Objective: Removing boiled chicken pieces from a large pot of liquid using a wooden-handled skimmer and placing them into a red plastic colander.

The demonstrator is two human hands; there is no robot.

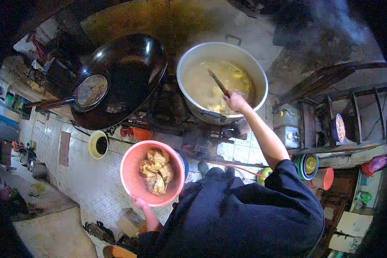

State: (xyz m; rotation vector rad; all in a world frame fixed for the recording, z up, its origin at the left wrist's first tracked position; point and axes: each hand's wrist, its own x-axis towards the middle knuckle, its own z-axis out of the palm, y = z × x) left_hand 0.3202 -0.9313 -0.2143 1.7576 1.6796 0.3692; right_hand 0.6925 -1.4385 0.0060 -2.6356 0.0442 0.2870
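My right hand (237, 101) grips a dark-handled utensil (217, 81) over a large metal pot (193, 102) of cloudy, steaming liquid; whether its far end dips into the liquid I cannot tell. Pale, yellowish pieces show near the pot's front inner wall. My left hand (139, 203) holds the near rim of a pink plastic basket (129, 174). Inside the basket lies cooked-looking poultry (157, 171), yellow-brown and piled together. Left of the pot, a big black wok (129, 74) leans with a round wire-mesh skimmer (92, 91) resting across its left side.
On the tiled floor are a cream bucket (92, 145) with dark contents and a cardboard box (129, 222). An orange container (143, 133) sits below the wok. At right stand a wooden rack (342, 146), metal canisters (286, 137) and stacked basins (304, 167). A red hose (235, 166) crosses near my feet.
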